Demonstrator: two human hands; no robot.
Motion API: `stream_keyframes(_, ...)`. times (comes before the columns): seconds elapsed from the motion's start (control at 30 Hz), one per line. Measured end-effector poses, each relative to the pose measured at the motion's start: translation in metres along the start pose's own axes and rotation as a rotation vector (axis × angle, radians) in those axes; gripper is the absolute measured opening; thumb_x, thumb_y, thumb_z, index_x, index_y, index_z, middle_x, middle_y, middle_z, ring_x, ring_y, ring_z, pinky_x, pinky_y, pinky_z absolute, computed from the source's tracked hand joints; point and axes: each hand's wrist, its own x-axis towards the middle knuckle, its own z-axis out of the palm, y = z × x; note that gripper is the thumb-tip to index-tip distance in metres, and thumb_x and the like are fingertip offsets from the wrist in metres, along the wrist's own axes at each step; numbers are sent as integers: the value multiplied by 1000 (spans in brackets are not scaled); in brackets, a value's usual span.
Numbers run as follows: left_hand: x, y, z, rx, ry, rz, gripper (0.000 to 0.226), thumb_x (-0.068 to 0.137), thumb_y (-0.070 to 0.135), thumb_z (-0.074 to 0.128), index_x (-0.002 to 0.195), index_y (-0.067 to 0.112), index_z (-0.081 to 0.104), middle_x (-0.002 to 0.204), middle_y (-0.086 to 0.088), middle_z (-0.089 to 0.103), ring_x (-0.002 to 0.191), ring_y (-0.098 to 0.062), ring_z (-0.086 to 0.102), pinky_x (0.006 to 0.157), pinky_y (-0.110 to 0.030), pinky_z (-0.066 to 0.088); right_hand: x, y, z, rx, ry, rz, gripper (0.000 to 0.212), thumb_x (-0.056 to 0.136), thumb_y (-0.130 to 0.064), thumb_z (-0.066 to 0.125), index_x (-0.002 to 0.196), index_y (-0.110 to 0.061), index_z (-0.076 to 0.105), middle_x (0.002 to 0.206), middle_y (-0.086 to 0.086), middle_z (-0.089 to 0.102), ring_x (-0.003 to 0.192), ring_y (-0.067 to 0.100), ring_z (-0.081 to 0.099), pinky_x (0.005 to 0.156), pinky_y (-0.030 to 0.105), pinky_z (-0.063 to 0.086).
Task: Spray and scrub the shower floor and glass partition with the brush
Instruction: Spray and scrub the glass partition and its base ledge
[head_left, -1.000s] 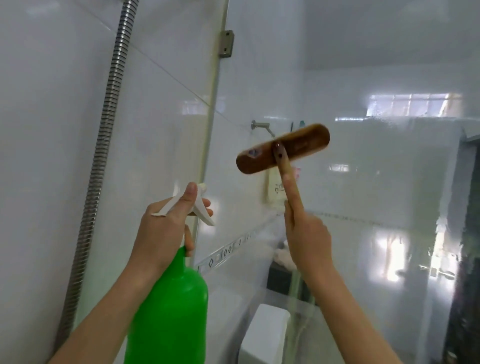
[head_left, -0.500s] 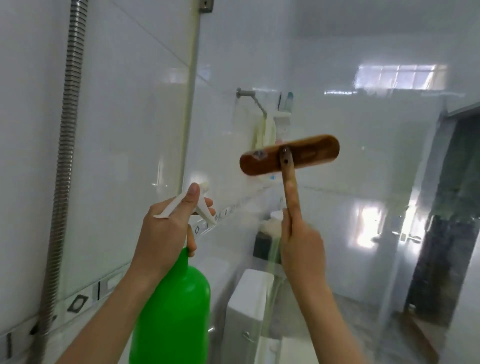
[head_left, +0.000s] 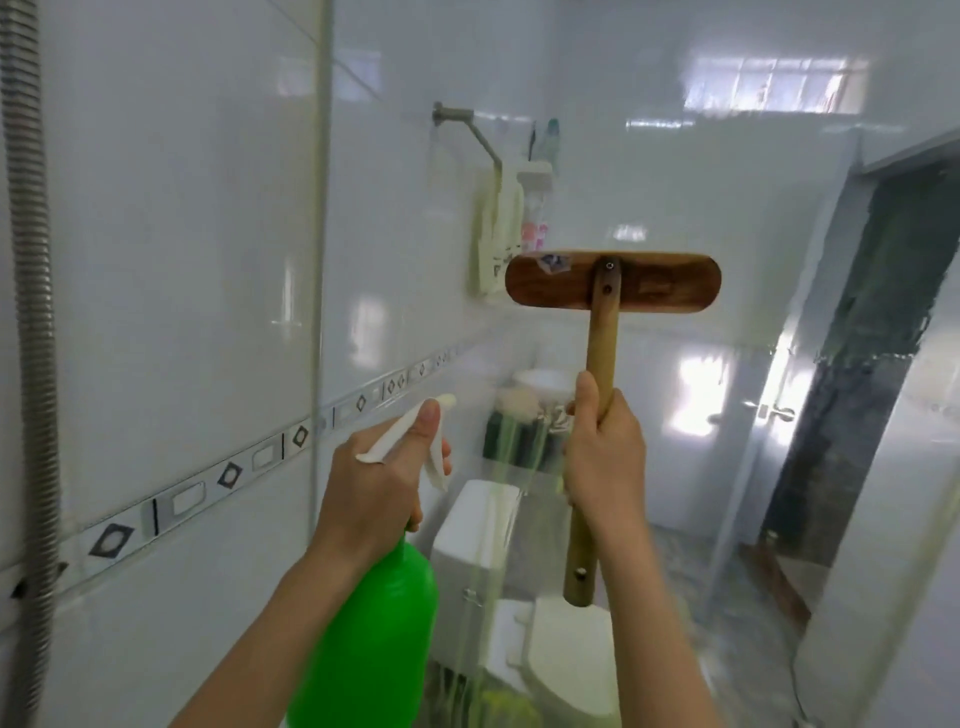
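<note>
A wooden brush (head_left: 613, 283) with a long flat head and a straight handle stands upright against the glass partition (head_left: 701, 197). My right hand (head_left: 605, 457) grips the handle at mid-length, and its lower end sticks out below my fist. My left hand (head_left: 376, 483) holds the neck of a green spray bottle (head_left: 371, 639), thumb lying on top of the white nozzle and fingers by the trigger. The nozzle points toward the glass, left of the brush. The shower floor is out of view.
A ribbed metal shower hose (head_left: 31, 312) hangs down the tiled wall at far left. Through the glass I see a white toilet (head_left: 519, 597), a towel on a wall hook (head_left: 496, 228) and a door with a handle (head_left: 774, 413) at right.
The brush has come down the glass and its head has levelled out. My view has tilted down, so the toilet and door now show. My left hand keeps the bottle in the same grip.
</note>
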Motion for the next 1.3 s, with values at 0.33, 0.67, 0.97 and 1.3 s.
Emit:
stream_keyframes(0.33,-19,-14,36,-47,-24,-100,59,87,60,47,74,8,73,57,-3,67,34,-14,46,39,-22,39,18,12,-40,-36,-48,54,51,92,-61,33,75,-17,51,63,0,49,55,15,48,58,36,48)
stream_keyframes(0.67,-26,-20,51,-96,-10,-84,58,91,54,49,74,5,75,48,-2,61,30,-11,44,37,-18,34,-49,93,-52,-105,47,107,53,88,-61,34,64,-16,49,52,-1,44,44,11,42,44,29,37)
stream_keyframes(0.97,-27,-8,69,-104,-36,-73,59,84,59,49,70,6,72,51,-6,63,35,-12,47,39,-22,40,25,50,-70,-112,136,-2,52,93,-59,32,64,-18,43,53,-3,41,43,6,40,41,17,36)
stream_keyframes(1.3,-35,2,73,-107,-104,3,47,88,53,50,82,18,80,42,2,56,34,-14,47,40,-20,40,35,43,-105,-95,181,48,55,93,-59,34,58,-17,40,49,-2,39,43,11,39,45,23,35)
